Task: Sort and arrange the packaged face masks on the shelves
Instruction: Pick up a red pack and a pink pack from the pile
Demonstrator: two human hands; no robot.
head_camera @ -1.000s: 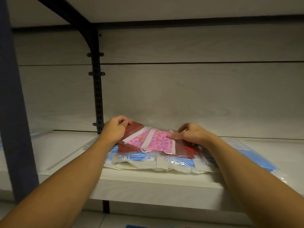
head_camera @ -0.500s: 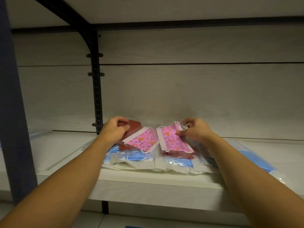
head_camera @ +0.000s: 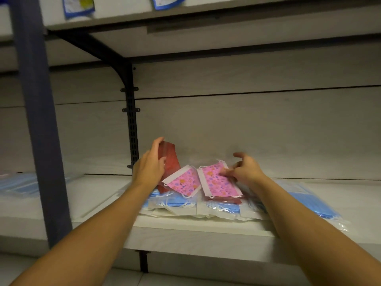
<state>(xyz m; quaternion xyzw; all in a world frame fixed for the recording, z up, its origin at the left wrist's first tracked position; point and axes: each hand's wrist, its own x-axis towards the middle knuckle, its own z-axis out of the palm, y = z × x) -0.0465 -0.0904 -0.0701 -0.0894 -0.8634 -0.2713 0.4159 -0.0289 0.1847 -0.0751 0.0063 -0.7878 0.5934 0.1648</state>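
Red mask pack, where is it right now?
Head view, left of centre: the red mask pack is tilted up in the left hand, just right of the black shelf upright, behind the left pink mask pack.

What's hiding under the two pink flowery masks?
Under the left pink mask and right pink mask lie red masks, then blue masks in clear bags. How far down the pile goes is covered.
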